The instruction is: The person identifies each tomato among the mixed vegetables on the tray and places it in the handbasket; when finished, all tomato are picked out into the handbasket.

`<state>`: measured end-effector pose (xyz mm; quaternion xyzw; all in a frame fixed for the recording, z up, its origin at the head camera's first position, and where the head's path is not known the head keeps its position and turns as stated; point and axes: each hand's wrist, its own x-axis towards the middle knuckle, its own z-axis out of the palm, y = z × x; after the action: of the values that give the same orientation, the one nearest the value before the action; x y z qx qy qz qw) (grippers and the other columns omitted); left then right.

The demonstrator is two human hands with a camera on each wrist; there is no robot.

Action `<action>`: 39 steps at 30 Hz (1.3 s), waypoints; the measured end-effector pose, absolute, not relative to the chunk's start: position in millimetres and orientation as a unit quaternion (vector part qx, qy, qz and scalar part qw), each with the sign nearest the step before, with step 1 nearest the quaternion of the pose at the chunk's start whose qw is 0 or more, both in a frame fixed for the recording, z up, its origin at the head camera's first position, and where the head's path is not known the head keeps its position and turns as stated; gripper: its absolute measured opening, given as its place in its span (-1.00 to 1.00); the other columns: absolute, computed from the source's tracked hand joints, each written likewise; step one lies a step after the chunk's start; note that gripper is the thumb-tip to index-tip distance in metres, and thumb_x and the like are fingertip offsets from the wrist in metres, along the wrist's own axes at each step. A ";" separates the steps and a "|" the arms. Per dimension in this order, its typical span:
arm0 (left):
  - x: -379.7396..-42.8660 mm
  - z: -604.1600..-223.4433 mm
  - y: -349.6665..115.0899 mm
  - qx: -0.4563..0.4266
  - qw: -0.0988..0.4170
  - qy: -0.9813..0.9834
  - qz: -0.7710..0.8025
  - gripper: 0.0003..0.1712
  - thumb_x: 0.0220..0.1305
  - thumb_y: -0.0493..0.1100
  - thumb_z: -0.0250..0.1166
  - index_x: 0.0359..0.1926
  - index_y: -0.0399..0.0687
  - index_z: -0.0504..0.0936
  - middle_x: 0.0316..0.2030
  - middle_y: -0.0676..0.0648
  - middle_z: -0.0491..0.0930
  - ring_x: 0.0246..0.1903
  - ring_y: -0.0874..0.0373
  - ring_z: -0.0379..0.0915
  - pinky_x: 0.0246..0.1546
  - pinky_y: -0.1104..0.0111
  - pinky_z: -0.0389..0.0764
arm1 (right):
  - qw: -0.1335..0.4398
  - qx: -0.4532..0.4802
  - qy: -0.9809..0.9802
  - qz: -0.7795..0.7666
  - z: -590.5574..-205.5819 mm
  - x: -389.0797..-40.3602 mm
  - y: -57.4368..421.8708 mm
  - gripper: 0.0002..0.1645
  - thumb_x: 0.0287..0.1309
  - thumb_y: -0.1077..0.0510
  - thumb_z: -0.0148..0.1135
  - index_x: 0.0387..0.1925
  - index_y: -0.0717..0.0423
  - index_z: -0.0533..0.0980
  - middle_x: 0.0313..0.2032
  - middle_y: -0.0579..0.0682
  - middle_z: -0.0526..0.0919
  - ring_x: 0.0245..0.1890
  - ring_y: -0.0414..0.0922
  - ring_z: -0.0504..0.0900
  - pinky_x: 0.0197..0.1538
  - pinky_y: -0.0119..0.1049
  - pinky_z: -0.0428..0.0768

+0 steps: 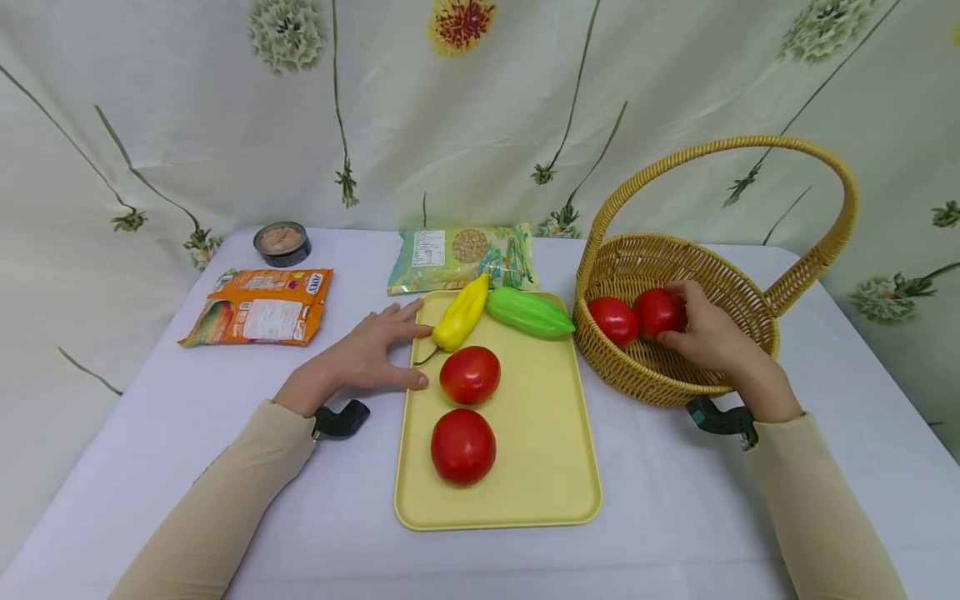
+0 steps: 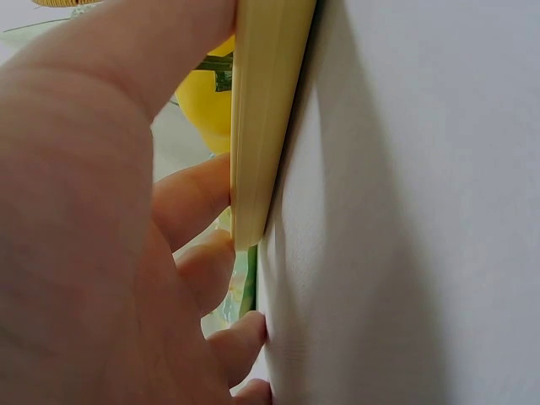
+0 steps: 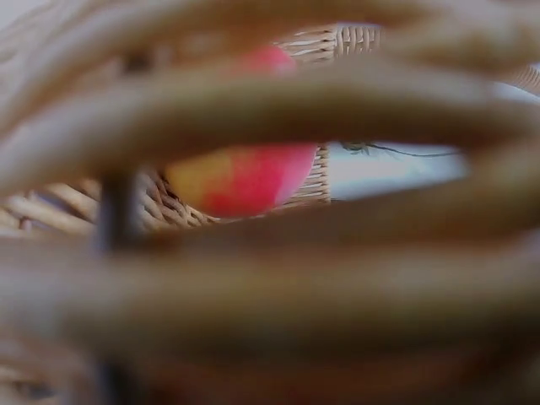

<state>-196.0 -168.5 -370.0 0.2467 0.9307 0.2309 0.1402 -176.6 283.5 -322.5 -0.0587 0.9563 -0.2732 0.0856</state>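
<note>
Inside the wicker basket, my right hand grips a red apple, fingers over its right side. A second red apple lies just left of it. The right wrist view shows a red and yellow apple through blurred wicker strands; the hand is hidden there. My left hand rests spread at the left edge of a yellow tray, thumb and fingertips at its rim. On that tray lie a yellow pepper, a green pepper-like vegetable and two round red fruits.
Behind the tray lies a green packet with a picture of beans. An orange packet and a small round can sit at the back left. The basket's tall handle arches above its opening. A floral cloth hangs behind the table.
</note>
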 end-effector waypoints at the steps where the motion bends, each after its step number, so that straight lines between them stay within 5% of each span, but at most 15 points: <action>1: -196.2 -369.7 -168.3 0.247 0.140 0.931 0.231 -0.10 0.00 0.26 0.43 0.35 0.06 0.43 0.55 -0.07 -0.09 0.51 -0.26 -0.27 0.45 -0.24 -0.26 | 0.083 -0.059 0.956 -0.276 -322.6 -176.8 283.7 -0.14 0.20 0.30 0.22 0.38 0.31 -0.05 0.27 0.45 0.24 0.21 0.39 0.31 0.25 0.35 0.34; 15: -196.7 -368.9 -167.5 0.246 0.140 0.932 0.228 -0.10 -0.01 0.27 0.42 0.34 0.06 0.43 0.55 -0.09 -0.09 0.51 -0.27 -0.27 0.45 -0.24 -0.26 | 0.075 -0.023 0.957 -0.278 -319.8 -177.9 284.1 -0.21 0.22 0.27 0.17 0.44 0.08 0.12 0.29 0.40 0.30 0.21 0.35 0.31 0.16 0.32 0.44; 39: -194.5 -367.6 -167.3 0.242 0.141 0.931 0.232 -0.12 0.01 0.24 0.43 0.34 0.03 0.44 0.55 -0.11 -0.08 0.51 -0.26 -0.26 0.45 -0.24 -0.24 | 0.057 -0.010 0.953 -0.299 -321.9 -177.2 279.7 -0.35 0.33 0.23 0.01 0.40 0.18 0.12 0.35 0.38 0.26 0.20 0.33 0.35 0.18 0.28 0.46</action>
<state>-194.5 -167.3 -367.6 0.2424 0.9315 0.2317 0.1413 -177.2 279.7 -321.9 -0.0104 0.9526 -0.2986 0.0568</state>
